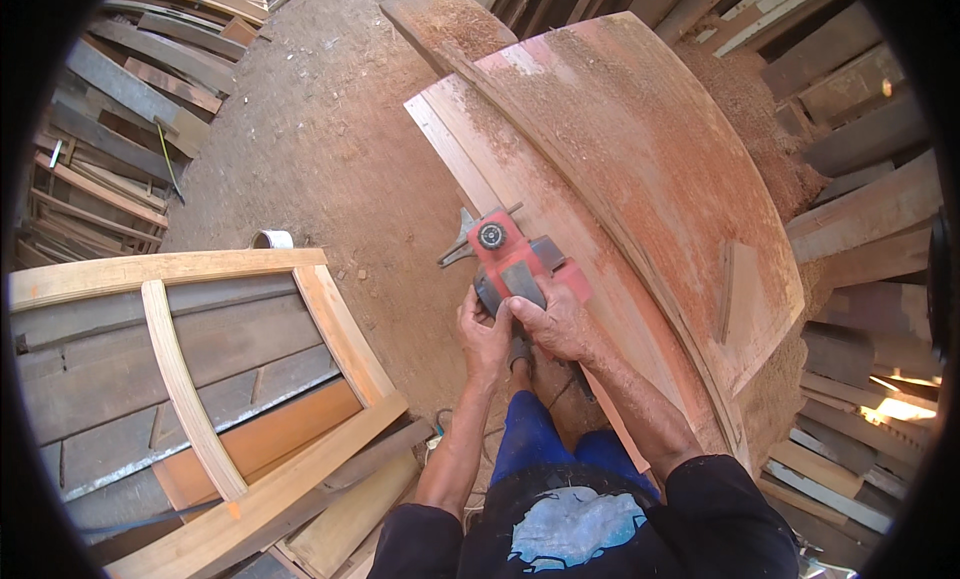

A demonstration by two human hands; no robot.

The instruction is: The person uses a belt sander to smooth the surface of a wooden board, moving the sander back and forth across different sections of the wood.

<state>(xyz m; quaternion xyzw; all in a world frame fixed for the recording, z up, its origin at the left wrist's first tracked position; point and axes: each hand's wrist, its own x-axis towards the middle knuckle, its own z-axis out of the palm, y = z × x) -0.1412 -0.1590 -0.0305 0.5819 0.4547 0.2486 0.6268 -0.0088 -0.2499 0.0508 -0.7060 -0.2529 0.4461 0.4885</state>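
A red and black electric hand planer (515, 264) is in both my hands, at the left edge of a wide wooden worktop (690, 159). A long board (480, 179) lies along that edge, and the planer overlaps it; whether its base touches the wood cannot be made out. My left hand (483, 329) is closed round the dark rear part of the tool. My right hand (556, 324) wraps the handle side, thumb on top. On the planer's front sits a round black knob, and a metal fence juts out to its left. The fingertips under the tool are hidden.
A long narrow strip of wood (590, 204) runs across the sawdust-covered worktop, and a small offcut (740, 294) lies at its right. On my left stands a pale wooden frame (345, 324). Stacked planks (150, 84) line both sides. A white roll or cup (273, 239) sits behind the frame.
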